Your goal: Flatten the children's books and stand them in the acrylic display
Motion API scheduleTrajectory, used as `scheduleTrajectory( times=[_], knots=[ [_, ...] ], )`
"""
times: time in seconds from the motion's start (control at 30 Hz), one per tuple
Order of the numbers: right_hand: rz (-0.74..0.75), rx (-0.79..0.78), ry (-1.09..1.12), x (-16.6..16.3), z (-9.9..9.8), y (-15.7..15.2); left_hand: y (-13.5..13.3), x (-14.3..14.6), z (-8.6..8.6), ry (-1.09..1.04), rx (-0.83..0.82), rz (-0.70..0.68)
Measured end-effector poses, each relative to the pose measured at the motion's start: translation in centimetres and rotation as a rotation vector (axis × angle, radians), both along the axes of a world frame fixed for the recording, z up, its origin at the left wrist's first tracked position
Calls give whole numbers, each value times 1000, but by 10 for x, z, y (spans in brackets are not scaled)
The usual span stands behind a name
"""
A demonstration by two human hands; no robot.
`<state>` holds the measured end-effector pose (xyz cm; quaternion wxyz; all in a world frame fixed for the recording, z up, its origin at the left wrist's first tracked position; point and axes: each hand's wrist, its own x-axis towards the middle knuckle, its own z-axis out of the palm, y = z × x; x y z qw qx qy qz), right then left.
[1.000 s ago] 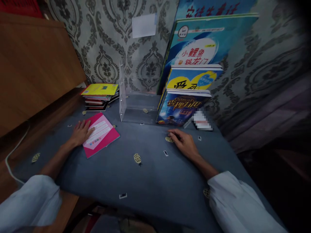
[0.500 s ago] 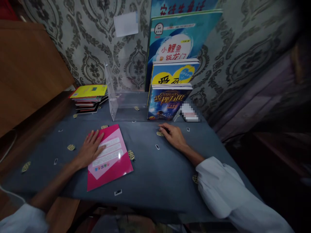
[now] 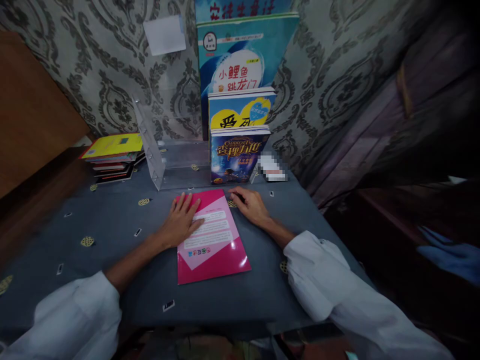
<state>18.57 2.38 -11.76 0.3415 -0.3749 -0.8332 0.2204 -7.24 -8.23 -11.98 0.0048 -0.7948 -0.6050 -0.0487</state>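
A pink book [image 3: 225,260] lies flat on the cloth-covered table, its glossy cover carrying a pale panel with text. My left hand [image 3: 183,220] rests flat on the book's upper left part with fingers spread. Just right of the book's top corner, my right hand [image 3: 253,206] rests on the cloth, holding nothing visible. Its fingers are loosely curved, with a gap between thumb and forefinger. Beyond the hands stands a clear acrylic book rack [image 3: 150,145]. Several books stand in tiers on its right side, with a dark blue book [image 3: 234,157] in front.
A stack of books with a yellow one [image 3: 112,146] on top sits at the back left. Right of the rack lies a small blurred-out white item [image 3: 273,167]. Behind is a patterned wall [image 3: 318,60] with a white paper [image 3: 165,36]; a curtain [image 3: 360,115] hangs at right.
My left hand and the pink book under it have moved right across the cloth, closer to my right hand. The camera view has shifted to the right. My right hand looks much the same.
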Motion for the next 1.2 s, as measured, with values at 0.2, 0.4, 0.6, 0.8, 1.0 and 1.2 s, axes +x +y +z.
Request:
scheduleTrajectory(
  times=[0.2,0.4,0.6,0.8,1.0,1.2],
  knots=[
    [-95,70,54,2,0,-2,25,26,-4,-45,45,-45],
    [115,174,-123,-11,7,-14,21,32,2,-58,134,-48],
    [317,198,-261,-32,-1,-24,17,36,9,-59,166,-36],
    [310,164,-303,-29,-8,-19,18,34,3,-45,213,-52],
    [171,166,-342,-14,-4,-14,18,36,6,-23,195,-39],
    [38,139,-354,6,-10,-2,17,36,7,-28,203,-38]
  ],
)
